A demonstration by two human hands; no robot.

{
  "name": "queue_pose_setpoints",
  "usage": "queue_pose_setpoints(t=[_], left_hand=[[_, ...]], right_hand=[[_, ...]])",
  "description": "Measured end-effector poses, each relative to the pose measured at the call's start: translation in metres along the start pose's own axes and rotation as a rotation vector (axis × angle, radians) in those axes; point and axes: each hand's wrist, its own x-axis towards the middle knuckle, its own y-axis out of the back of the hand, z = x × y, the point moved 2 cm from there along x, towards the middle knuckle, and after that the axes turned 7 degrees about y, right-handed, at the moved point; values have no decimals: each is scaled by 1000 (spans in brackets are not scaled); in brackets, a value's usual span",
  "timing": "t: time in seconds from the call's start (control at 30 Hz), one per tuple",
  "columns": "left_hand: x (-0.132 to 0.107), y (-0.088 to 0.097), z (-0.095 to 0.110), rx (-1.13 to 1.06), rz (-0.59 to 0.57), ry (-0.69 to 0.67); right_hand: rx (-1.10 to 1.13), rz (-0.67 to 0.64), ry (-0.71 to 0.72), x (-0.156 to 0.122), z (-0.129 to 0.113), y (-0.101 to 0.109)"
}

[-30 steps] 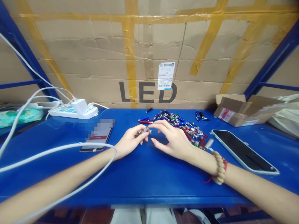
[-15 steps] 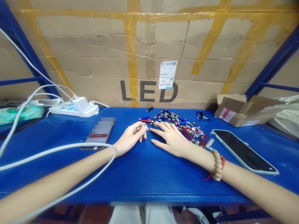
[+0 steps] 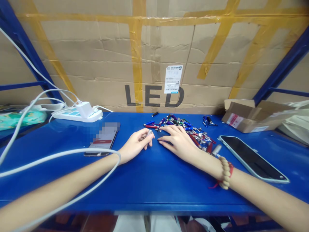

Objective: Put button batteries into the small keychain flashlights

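My left hand point(image 3: 138, 142) is closed in a pinch on a small silvery metal piece point(image 3: 149, 132), whose lower part the fingers hide. My right hand point(image 3: 180, 141) is open, palm down, its fingers apart at the near left edge of a loose pile of small parts point(image 3: 196, 131). The pile mixes coloured metal tubes, silvery pieces and clips. A red tube point(image 3: 151, 126) and a blue tube point(image 3: 149, 122) lie just beyond the two hands. A silver tube point(image 3: 216, 150) rests to the right, beside my right wrist.
A phone point(image 3: 102, 141) lies at left and another phone point(image 3: 253, 158) at right on the blue table point(image 3: 149, 187). A white power strip point(image 3: 94, 115) stands back left; its white cable point(image 3: 72, 154) loops across my left forearm. An open carton point(image 3: 243, 117) sits back right.
My right hand's fingers have drawn slightly closer together and shifted a little. My left hand keeps its pinch on the silvery piece, which shows a bit more at the fingertips.
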Motion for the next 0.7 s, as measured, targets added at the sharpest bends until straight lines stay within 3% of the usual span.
queue_pose_setpoints(t=[0.6, 0.7], left_hand=[[-2, -1, 2, 34, -3, -7], [-1, -1, 3, 31, -2, 4]], right_hand=[[175, 63, -22, -2, 6, -2], [161, 141, 15, -1, 4, 1]])
